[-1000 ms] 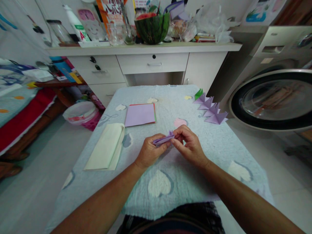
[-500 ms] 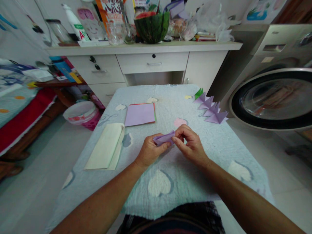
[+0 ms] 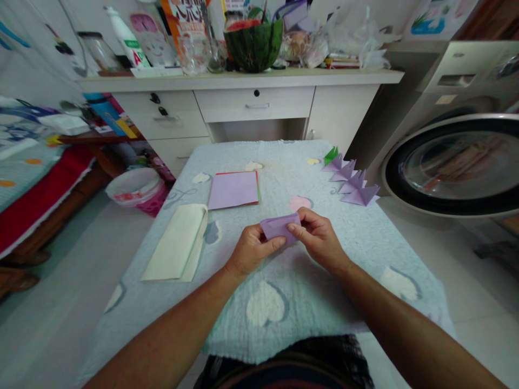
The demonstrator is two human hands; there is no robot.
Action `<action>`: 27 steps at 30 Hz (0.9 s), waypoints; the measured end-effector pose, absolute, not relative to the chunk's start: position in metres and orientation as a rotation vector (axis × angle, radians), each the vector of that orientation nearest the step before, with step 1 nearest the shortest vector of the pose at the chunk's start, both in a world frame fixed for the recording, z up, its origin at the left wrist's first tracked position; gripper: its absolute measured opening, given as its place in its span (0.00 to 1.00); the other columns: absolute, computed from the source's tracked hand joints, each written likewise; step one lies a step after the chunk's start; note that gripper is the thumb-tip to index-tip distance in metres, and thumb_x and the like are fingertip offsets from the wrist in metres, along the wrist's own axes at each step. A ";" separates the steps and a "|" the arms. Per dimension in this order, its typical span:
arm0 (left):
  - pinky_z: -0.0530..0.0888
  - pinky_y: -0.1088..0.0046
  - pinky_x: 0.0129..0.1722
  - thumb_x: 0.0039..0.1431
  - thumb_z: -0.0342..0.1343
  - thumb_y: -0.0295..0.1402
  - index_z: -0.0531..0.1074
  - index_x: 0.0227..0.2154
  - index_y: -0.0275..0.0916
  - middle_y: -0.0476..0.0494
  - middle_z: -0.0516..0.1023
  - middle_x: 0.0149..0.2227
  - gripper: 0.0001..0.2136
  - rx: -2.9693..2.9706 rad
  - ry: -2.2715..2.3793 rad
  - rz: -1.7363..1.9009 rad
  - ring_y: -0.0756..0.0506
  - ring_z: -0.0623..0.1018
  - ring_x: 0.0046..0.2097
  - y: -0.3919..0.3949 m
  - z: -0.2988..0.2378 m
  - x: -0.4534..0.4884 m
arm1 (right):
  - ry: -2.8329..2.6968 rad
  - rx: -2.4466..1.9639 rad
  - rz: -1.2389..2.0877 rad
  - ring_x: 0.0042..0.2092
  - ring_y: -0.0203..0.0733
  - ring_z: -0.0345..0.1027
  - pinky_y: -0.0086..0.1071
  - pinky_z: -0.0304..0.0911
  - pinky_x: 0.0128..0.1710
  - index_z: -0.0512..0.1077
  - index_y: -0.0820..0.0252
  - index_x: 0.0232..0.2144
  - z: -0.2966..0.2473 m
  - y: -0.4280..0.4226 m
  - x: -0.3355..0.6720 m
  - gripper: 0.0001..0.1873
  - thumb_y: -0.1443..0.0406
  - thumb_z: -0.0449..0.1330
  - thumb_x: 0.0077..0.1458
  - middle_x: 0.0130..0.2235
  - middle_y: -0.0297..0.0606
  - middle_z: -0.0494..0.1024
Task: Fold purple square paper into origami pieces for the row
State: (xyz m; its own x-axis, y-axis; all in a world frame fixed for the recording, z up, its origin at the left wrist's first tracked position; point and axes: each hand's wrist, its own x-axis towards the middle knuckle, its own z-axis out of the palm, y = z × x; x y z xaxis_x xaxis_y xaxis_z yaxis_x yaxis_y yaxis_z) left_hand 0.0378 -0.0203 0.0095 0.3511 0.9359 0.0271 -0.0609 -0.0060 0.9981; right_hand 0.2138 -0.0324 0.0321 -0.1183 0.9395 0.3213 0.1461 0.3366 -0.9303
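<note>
A small folded piece of purple paper [image 3: 279, 226] is held just above the pale blue tablecloth [image 3: 284, 281] in the middle of the table. My left hand [image 3: 251, 253] pinches its left and lower side. My right hand [image 3: 321, 237] pinches its right edge with thumb and fingers closed. Its flat face is tilted up towards me. A stack of square coloured sheets [image 3: 233, 190] with a purple one on top lies beyond my hands. Several folded purple pieces [image 3: 352, 183] and a green one sit in a row at the far right.
A cream folded cloth or paper [image 3: 178, 243] lies at the table's left. Behind stand a desk with drawers [image 3: 251, 105], a cut watermelon [image 3: 253, 46] and bottles. A washing machine [image 3: 454, 162] is at the right, a basin [image 3: 135, 189] and a bed at the left.
The purple paper has turned from edge-on to showing its flat face, and both hands have shifted slightly as they press it.
</note>
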 end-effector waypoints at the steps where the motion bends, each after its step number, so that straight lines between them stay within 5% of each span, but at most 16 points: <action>1: 0.74 0.67 0.42 0.49 0.66 0.37 0.79 0.38 0.35 0.43 0.82 0.36 0.14 1.325 0.892 0.978 0.45 0.78 0.36 -0.020 0.009 0.038 | -1.498 -1.020 0.978 0.30 0.34 0.58 0.30 0.57 0.31 0.68 0.58 0.26 0.030 -0.032 0.214 0.13 0.57 0.61 0.56 0.27 0.30 0.64; 10: 0.74 0.70 0.38 0.51 0.65 0.39 0.79 0.37 0.33 0.43 0.82 0.34 0.14 1.386 0.963 0.996 0.46 0.79 0.34 -0.020 0.009 0.038 | -1.432 -0.984 1.247 0.35 0.38 0.69 0.34 0.65 0.38 0.75 0.60 0.36 0.018 -0.028 0.209 0.14 0.56 0.65 0.51 0.33 0.36 0.77; 27: 0.74 0.69 0.42 0.48 0.66 0.37 0.79 0.38 0.33 0.44 0.82 0.35 0.15 1.200 0.906 1.093 0.46 0.78 0.36 -0.017 0.014 0.035 | -1.506 -1.014 1.414 0.29 0.36 0.65 0.30 0.62 0.32 0.75 0.62 0.35 0.019 -0.027 0.209 0.18 0.53 0.67 0.48 0.29 0.33 0.74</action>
